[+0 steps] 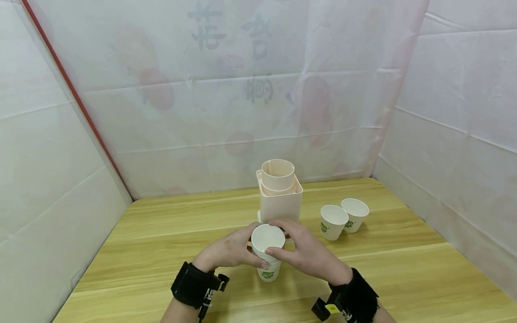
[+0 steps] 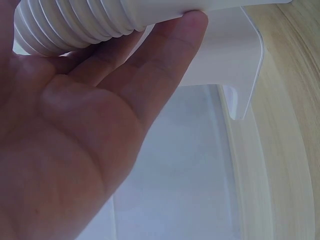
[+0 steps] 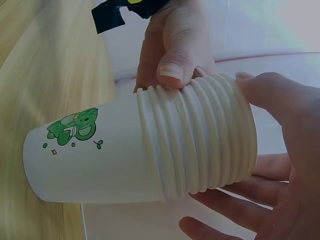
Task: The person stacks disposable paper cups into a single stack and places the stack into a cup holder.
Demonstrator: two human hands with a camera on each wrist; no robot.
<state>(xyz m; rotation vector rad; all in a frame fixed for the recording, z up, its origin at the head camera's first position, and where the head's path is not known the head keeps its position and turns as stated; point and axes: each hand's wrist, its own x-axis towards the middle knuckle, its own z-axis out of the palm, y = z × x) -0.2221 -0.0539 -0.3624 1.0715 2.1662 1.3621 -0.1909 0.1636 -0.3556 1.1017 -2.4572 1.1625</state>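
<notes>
A stack of white paper cups [image 1: 266, 240] with a green cartoon print stands at the front middle of the table, rims upward. My left hand [image 1: 228, 249] grips it from the left; in the right wrist view that thumb lies against the stacked rims [image 3: 192, 135]. From the right, my right hand [image 1: 303, 249] holds the top of the stack, thumb at the near side of the upper rim and fingers round the far side. In the left wrist view, the left fingers [image 2: 165, 60] reach along the underside of the cups [image 2: 75, 20].
Right behind the stack stands a cream box-shaped holder [image 1: 281, 208] with a round open tube [image 1: 278, 177] in its top. Two single paper cups, a nearer one [image 1: 333, 226] and a farther one [image 1: 355, 217], stand upright to the right. White sheeting [image 1: 250, 112] encloses the wooden table [image 1: 181, 224].
</notes>
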